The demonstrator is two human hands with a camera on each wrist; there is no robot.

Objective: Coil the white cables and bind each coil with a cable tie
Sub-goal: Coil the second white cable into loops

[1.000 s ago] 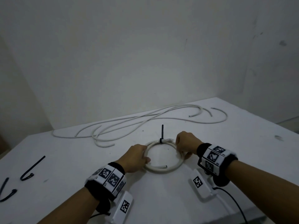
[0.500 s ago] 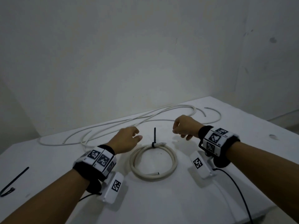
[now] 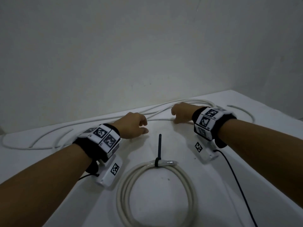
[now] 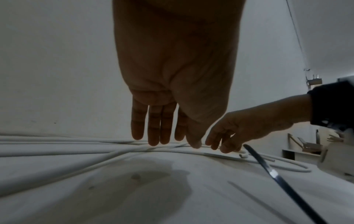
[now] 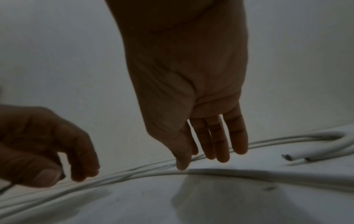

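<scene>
A bound white coil [image 3: 191,190] lies on the table at the near centre, with a black cable tie [image 3: 157,161] round its far side and the tie's tail [image 4: 277,180] sticking up. Loose white cables [image 3: 101,119] run along the back of the table. My left hand [image 3: 142,128] hovers over them, fingers straight and pointing down [image 4: 153,141], holding nothing. My right hand [image 3: 175,119] reaches down to one loose cable [image 5: 134,174]. Its thumb tip touches the near side of that cable and its straight fingers [image 5: 220,156] hang at the far side. It grips nothing.
The white table [image 3: 221,210] meets a bare wall just behind the cables. Cut cable ends [image 5: 289,157] lie to the right of my right hand. A thin black wire [image 3: 236,182] trails from my right wrist camera across the table to the near edge.
Both hands have let go of the bound coil and moved forward to the loose cables at the back. The coil stays flat on the table.
</scene>
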